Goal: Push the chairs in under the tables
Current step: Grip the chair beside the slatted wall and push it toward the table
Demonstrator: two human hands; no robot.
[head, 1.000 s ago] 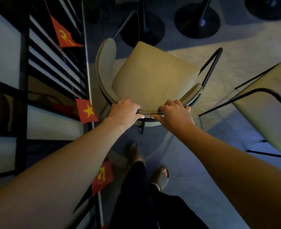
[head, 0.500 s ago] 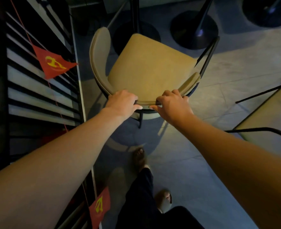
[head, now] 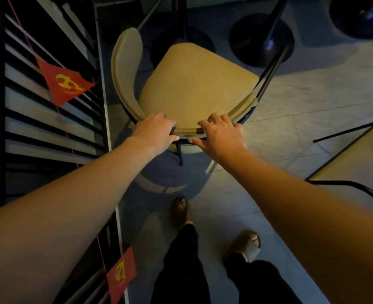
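Observation:
A tan cushioned chair with a curved backrest and thin black frame stands in front of me, its seat reaching the round black pedestal base of a table. My left hand is closed over the top of the backrest on the left. On the right of the same rim rests my right hand, fingers curled over the top and thumb under the edge, a little spread. The tabletop is out of view.
A slatted wall with red pennant flags runs close on the left. A second tan chair stands at the right edge. Two more black pedestal bases sit on the tiled floor beyond. My feet are below.
The chair has slid forward, its seat now over the pedestal base. I have stepped after it. My right hand's fingers have spread slightly on the backrest.

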